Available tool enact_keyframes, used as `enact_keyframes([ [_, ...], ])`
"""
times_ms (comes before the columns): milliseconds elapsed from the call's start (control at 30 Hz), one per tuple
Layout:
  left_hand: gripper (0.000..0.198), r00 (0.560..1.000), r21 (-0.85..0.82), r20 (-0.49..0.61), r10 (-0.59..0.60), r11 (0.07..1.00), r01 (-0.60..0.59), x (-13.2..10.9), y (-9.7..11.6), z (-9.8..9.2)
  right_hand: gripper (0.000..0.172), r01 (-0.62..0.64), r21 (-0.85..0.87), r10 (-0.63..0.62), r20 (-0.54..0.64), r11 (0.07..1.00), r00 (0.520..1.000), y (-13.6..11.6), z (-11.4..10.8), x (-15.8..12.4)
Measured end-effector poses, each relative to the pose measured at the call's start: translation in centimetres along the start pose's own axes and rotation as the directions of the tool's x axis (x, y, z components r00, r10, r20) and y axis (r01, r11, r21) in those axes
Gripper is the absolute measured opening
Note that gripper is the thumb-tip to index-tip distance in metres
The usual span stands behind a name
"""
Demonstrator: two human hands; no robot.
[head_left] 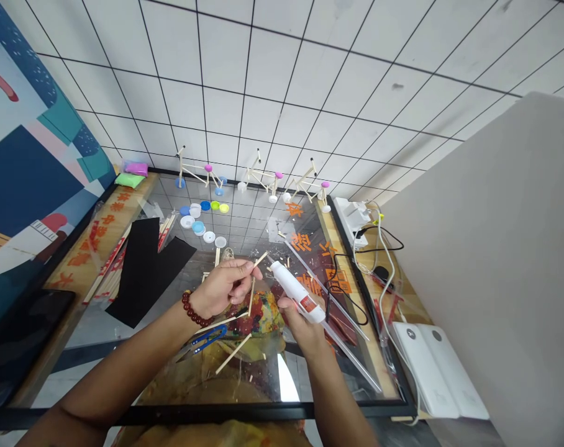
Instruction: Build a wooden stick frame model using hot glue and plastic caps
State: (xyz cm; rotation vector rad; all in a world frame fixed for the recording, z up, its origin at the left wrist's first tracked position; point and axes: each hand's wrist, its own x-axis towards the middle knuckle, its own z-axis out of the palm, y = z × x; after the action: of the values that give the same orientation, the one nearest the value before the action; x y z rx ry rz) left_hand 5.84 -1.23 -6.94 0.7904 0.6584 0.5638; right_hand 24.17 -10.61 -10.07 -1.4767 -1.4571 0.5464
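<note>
Pinched in my left hand [228, 285] is a thin wooden stick [260, 259], its end pointing up and right. My right hand [303, 326] is wrapped round a white glue tube [294, 288] with a red label, its nozzle close to the stick's tip; whether they touch I cannot tell. Below my left hand lie blue thread snips [210, 338] and a loose wooden stick [233, 354]. More sticks [251, 297] stand or lie just under my fingers, partly hidden by the hand.
Several small stick-built bicycles [263, 177] with bottle-cap wheels stand along the back edge. Loose bottle caps [198, 227], black sheets [146, 273] and bundled sticks [112, 279] lie left. Clear plastic rods [351, 357], cables [391, 273] and white power banks [438, 369] are right; a phone [25, 341] lies far left.
</note>
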Motion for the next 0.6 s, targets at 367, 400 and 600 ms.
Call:
enact_keyframes([
  [367,0.029,0.957,0.34,-0.179,0.23,0.927,-0.159,-0.1,0.2,1.0,0.034,0.022,0.016,-0.022,0.01,1.0,1.0,-0.7,0.0,0.1],
  [400,0.029,0.956,0.343,-0.18,0.232,0.926,-0.16,-0.1,0.2,1.0,0.034,0.027,0.013,-0.027,0.012,1.0,1.0,-0.8,0.0,0.1],
  [600,0.029,0.938,0.414,-0.194,0.286,0.891,-0.186,-0.2,0.1,0.7,0.039,0.032,-0.033,-0.032,-0.001,0.999,0.999,-0.6,-0.1,0.1],
])
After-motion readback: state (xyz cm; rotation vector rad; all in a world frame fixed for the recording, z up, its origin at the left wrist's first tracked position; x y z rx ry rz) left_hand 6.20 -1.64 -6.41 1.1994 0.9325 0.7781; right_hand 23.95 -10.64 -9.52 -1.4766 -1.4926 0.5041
